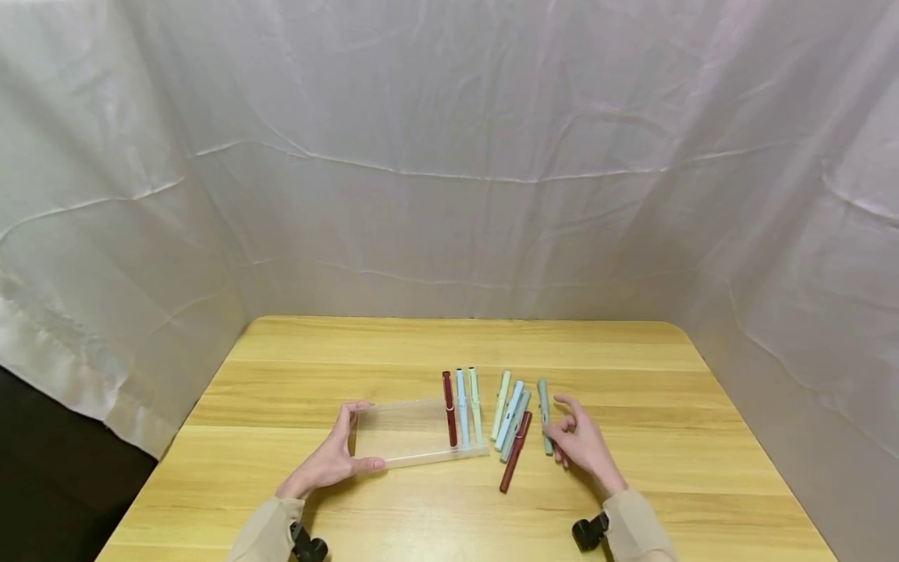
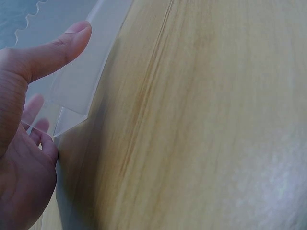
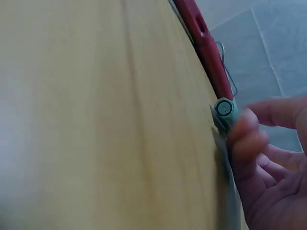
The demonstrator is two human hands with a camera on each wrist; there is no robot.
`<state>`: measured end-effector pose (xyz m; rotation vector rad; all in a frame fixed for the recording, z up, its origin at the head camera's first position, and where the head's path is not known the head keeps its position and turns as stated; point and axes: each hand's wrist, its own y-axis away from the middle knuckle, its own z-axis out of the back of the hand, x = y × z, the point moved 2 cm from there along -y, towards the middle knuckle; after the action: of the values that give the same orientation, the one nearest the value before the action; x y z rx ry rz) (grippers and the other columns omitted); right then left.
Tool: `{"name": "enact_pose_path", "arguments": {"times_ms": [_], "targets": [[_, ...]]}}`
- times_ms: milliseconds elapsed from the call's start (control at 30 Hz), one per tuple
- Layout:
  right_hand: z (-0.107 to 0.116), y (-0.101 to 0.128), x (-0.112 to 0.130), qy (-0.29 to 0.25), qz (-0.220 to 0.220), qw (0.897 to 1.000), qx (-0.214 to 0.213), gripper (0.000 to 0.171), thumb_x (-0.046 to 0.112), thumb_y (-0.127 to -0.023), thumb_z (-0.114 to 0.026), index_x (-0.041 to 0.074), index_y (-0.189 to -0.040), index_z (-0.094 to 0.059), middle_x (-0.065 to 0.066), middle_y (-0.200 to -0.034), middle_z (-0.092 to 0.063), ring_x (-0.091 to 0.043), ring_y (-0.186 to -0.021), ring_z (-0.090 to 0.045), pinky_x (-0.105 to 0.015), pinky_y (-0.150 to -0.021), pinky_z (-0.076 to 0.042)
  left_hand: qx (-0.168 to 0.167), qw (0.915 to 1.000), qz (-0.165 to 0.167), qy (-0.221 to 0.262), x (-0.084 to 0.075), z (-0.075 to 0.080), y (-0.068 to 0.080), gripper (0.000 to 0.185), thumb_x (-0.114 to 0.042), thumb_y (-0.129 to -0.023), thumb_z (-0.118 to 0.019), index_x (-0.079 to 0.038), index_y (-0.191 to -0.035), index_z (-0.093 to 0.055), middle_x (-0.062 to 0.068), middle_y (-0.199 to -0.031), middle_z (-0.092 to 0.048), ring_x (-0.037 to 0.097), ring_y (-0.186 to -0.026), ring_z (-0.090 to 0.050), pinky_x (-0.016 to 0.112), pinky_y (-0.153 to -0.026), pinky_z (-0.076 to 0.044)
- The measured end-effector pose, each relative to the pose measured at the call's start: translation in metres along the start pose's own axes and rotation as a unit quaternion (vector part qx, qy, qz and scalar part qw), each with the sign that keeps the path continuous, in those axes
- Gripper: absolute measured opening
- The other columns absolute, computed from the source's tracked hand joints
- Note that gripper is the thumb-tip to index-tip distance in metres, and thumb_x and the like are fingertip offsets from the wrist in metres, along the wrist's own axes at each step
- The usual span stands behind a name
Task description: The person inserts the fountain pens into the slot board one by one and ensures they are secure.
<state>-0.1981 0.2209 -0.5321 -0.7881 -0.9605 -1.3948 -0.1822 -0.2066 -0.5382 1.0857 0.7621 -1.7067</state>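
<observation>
My left hand (image 1: 337,457) grips the left end of a clear plastic pen stand (image 1: 403,429), thumb on the front edge and fingers at the back corner. In the left wrist view the thumb lies over the clear panel (image 2: 76,88). Three capped pens rest side by side at the stand's right end: dark red (image 1: 449,410), light blue (image 1: 461,410) and pale green (image 1: 475,410). My right hand (image 1: 583,445) is at a grey-green pen (image 1: 544,398) on the table, fingers loosely bent. In the right wrist view, blurred fingertips are right beside a pen's round end (image 3: 224,108).
Between stand and right hand lie more loose pens: pale yellow-green (image 1: 501,406), light blue (image 1: 509,415), grey-green (image 1: 516,425) and dark red (image 1: 516,453), close together and slanted. The wooden table (image 1: 435,515) is bounded by pale curtains (image 1: 449,234) at the back and sides.
</observation>
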Motion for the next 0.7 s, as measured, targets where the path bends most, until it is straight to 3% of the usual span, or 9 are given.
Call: {"name": "enact_pose_path", "arguments": {"times_ms": [133, 267, 533, 700], "targets": [[0.002, -0.013, 0.0, 0.047, 0.013, 0.998, -0.024, 0.057, 0.009, -0.096, -0.065, 0.001, -0.147, -0.041, -0.009, -0.072, -0.062, -0.013, -0.042, -0.051, -0.024, -0.036, -0.043, 0.0, 1.0, 0.0, -0.001, 0.0, 0.001, 0.0, 0.092, -0.018, -0.077, -0.086, -0.003, -0.145, -0.026, 0.029, -0.159, -0.018, 0.054, -0.153, -0.002, 0.068, -0.123, -0.001], [0.001, -0.02, 0.0, 0.08, 0.012, 0.997, -0.021, 0.057, 0.01, -0.096, -0.065, 0.002, -0.147, -0.041, -0.007, -0.074, -0.062, -0.013, -0.044, -0.052, -0.023, -0.037, -0.043, 0.0, 1.0, 0.002, 0.0, 0.0, 0.001, 0.001, 0.093, -0.018, -0.076, -0.087, -0.003, -0.145, -0.026, 0.03, -0.159, -0.018, 0.054, -0.152, -0.002, 0.069, -0.122, -0.001], [0.004, -0.013, -0.001, 0.077, 0.022, 0.997, -0.011, 0.06, 0.002, -0.092, -0.063, 0.001, -0.147, -0.039, -0.009, -0.073, -0.063, -0.012, -0.043, -0.052, -0.023, -0.037, -0.044, 0.0, 1.0, -0.002, 0.004, 0.001, 0.0, 0.0, 0.093, -0.017, -0.076, -0.087, -0.003, -0.145, -0.026, 0.029, -0.158, -0.019, 0.053, -0.153, -0.003, 0.068, -0.123, -0.001], [0.008, -0.009, -0.002, 0.086, 0.011, 0.996, -0.015, 0.06, 0.007, -0.092, -0.064, 0.002, -0.147, -0.04, -0.007, -0.075, -0.062, -0.012, -0.045, -0.053, -0.023, -0.04, -0.044, -0.002, 1.0, -0.006, 0.004, 0.0, 0.0, 0.0, 0.092, -0.017, -0.076, -0.087, -0.002, -0.144, -0.027, 0.029, -0.157, -0.02, 0.054, -0.152, -0.003, 0.069, -0.122, -0.001]]}}
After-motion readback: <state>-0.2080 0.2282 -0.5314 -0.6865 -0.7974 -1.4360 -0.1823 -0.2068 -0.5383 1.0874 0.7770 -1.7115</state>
